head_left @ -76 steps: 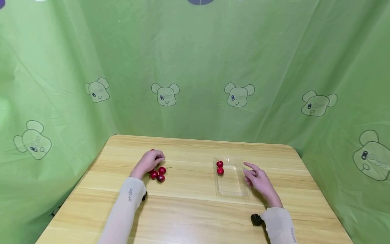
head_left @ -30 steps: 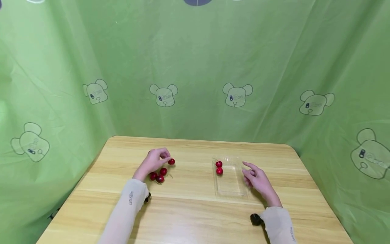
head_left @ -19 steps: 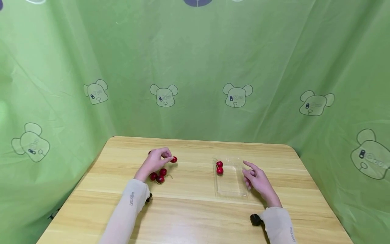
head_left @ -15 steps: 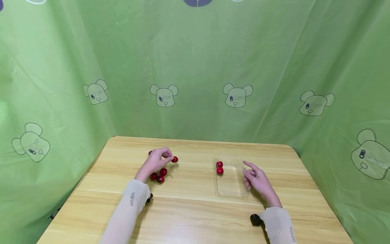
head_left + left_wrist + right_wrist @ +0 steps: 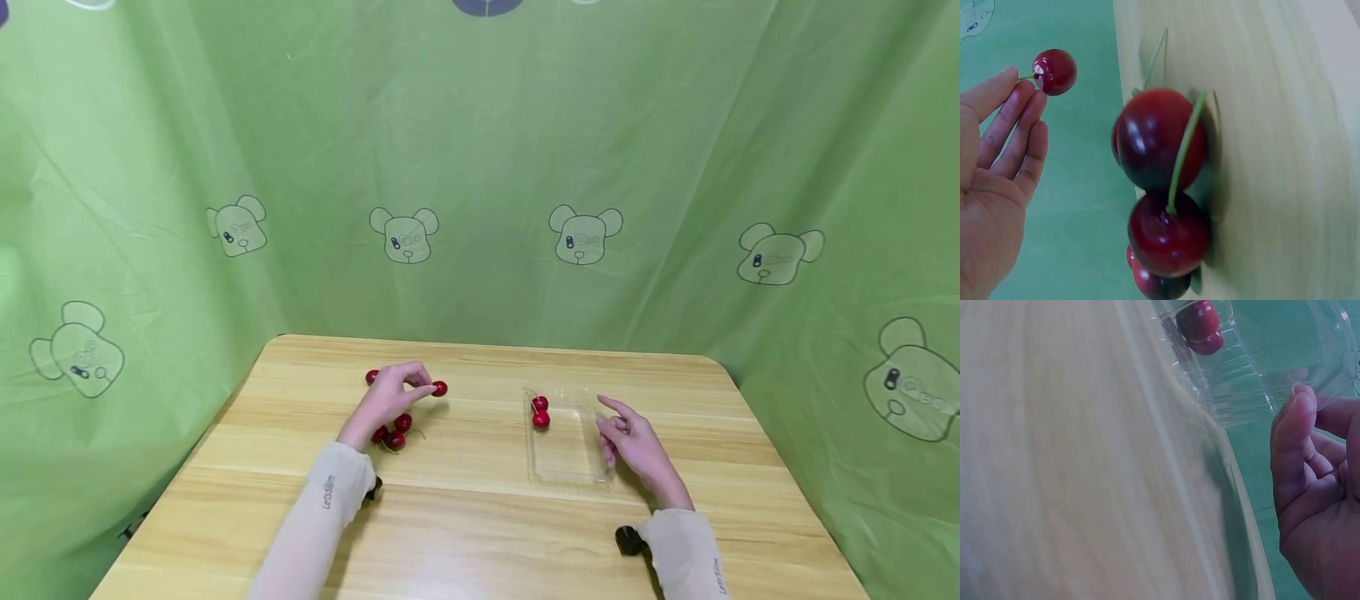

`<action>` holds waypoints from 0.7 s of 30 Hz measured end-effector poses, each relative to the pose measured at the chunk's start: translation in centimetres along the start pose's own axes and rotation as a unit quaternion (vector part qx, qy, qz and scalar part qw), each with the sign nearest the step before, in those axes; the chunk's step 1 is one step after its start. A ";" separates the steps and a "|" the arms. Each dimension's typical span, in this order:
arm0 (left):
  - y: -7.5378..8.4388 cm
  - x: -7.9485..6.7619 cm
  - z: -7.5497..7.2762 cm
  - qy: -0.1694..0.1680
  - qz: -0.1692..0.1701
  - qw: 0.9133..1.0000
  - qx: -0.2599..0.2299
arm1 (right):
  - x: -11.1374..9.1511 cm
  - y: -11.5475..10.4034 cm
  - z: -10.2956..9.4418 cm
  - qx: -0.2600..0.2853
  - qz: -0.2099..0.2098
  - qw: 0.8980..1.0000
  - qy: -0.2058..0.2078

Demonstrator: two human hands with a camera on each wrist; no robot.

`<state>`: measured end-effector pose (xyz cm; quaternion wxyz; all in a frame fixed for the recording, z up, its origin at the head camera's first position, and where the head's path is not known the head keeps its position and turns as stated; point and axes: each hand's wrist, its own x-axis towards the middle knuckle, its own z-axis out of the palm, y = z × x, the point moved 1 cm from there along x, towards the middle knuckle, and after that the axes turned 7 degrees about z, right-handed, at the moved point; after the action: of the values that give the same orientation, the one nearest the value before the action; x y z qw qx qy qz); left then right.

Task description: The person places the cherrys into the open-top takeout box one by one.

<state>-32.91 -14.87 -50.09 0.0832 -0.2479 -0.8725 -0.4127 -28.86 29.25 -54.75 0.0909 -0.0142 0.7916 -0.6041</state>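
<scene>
Low and left of centre in the head view, the left hand [image 5: 390, 396] holds up a red cherry [image 5: 439, 388]. The left wrist view shows its thumb and forefinger pinching the green stem [image 5: 1026, 77], the fruit hanging clear of the fingertips and the remaining fingers fairly straight. Beneath that wrist, at lower left, three loose cherries [image 5: 396, 440] sit bunched on the wooden table [image 5: 487, 542], with one more cherry [image 5: 372, 377] just above the hand in the frame.

Right of centre lies a clear plastic container [image 5: 572, 446], with a pair of cherries [image 5: 541, 420] touching each other in its upper left corner. At its right edge is the right hand [image 5: 637, 447], forefinger extended and other fingers loosely bent; whether it touches the rim, I cannot tell. Green curtain [image 5: 480, 150] printed with bear heads fills the upper frame.
</scene>
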 end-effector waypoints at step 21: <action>2.4 0.4 2.8 -0.019 0.012 0.997 -0.069 | 0.0 -0.1 0.1 -0.007 0.002 1.000 -0.006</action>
<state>-31.92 -11.28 -50.18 0.0539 -0.2713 -0.8404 -0.4661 -28.83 29.13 -54.65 0.0968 -0.0173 0.7953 -0.5982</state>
